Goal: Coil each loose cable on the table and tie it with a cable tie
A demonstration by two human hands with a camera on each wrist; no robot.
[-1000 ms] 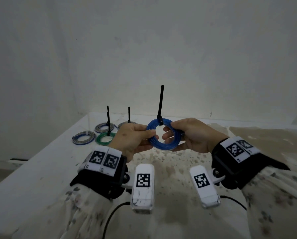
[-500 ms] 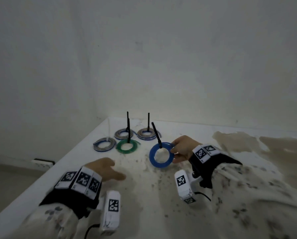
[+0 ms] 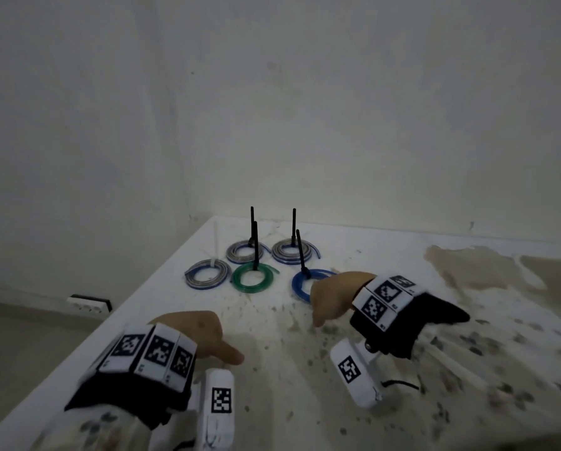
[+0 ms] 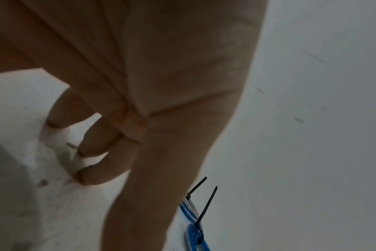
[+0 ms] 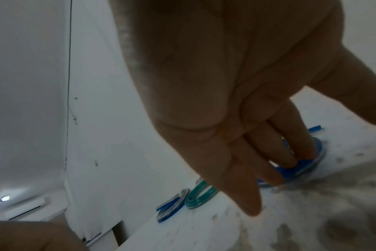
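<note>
Blue coil (image 3: pixel 300 283) under relaxed right hand (image 3: pixel 332 296); five tied coils, left hand (image 3: pixel 196 333) loose.

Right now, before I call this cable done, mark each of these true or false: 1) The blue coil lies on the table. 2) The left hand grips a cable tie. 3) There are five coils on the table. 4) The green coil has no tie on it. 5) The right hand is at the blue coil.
1) True: the blue coil lies flat on the table.
2) False: the left hand holds nothing; its fingers hang loosely curled over the table.
3) True: three grey-blue coils, the green coil and the blue one.
4) False: a black cable tie stands up from the green coil.
5) True: the right hand has relaxed fingers reaching down at the blue coil's ring.
</note>
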